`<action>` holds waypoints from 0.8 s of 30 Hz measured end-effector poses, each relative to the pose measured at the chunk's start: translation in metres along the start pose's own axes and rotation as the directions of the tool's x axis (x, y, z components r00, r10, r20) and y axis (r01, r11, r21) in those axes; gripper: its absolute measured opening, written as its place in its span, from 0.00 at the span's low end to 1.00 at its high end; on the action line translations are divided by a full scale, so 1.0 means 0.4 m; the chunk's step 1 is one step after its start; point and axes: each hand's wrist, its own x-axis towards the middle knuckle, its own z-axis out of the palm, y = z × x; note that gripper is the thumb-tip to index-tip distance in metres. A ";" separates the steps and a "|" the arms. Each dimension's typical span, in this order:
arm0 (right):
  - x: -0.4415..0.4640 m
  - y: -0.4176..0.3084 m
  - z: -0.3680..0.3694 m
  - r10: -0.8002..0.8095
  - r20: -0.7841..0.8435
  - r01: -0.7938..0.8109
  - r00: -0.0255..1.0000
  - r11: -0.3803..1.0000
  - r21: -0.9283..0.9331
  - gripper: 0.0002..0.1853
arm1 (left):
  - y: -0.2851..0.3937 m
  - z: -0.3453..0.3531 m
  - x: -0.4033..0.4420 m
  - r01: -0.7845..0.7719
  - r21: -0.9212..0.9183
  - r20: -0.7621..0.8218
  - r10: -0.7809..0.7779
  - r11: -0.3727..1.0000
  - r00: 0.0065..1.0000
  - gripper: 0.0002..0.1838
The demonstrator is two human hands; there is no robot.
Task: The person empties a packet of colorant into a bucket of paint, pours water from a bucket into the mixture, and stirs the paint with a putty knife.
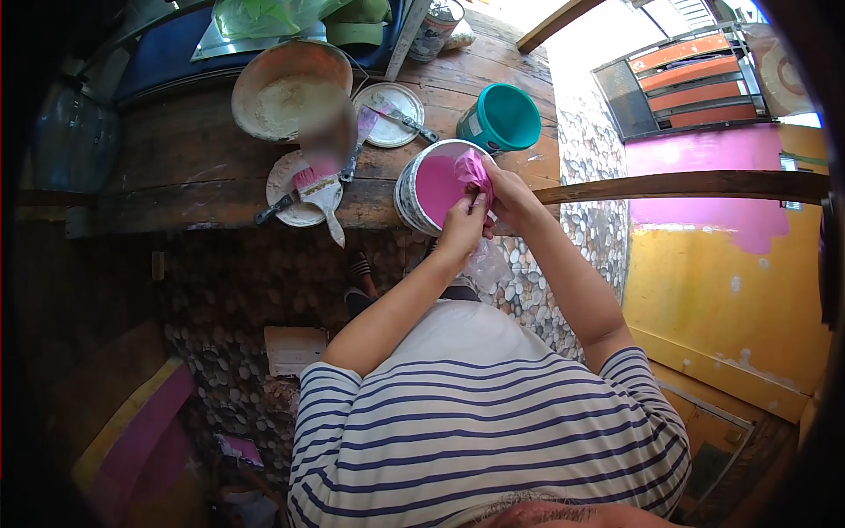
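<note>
A white bucket of pink paint [435, 187] stands at the edge of the wooden bench. Just over its right rim, both of my hands are closed around a plastic bag [472, 167]. The bag's upper part is coated pink, and its clear end hangs below my hands. My left hand [462, 227] grips it from the near side, fingers bunched together. My right hand [509, 195] pinches it from the right, its fingertips partly hidden. A paintbrush [319, 195] with pink bristles lies across a white lid [283, 185] to the left.
An open teal bucket [500, 119] stands behind the paint bucket. A large pale basin [255, 79], a second lid [405, 123] with a scraper [409, 123] on it, and a can [436, 31] are on the bench [202, 198]. A wooden rail [687, 185] crosses at right.
</note>
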 end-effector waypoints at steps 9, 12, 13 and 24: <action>0.037 -0.017 -0.059 -0.166 -0.083 0.055 0.983 0.688 -0.724 0.27 | -0.014 0.007 0.017 -0.169 -0.078 -0.138 0.158 0.983 0.978 0.10; 0.020 -0.015 -0.058 -0.379 -0.012 0.229 0.925 0.584 -0.778 0.22 | 0.013 0.017 -0.009 -0.081 -0.143 -0.083 0.070 0.986 0.994 0.09; 0.019 -0.015 -0.063 -0.417 0.031 0.300 0.909 0.600 -0.741 0.19 | 0.005 0.016 -0.003 -0.082 -0.137 -0.081 0.071 0.987 0.994 0.08; 0.057 0.003 -0.092 -0.572 0.212 0.534 0.792 0.483 -0.694 0.09 | 0.015 0.015 0.001 0.037 -0.429 -0.090 -0.084 0.902 0.992 0.10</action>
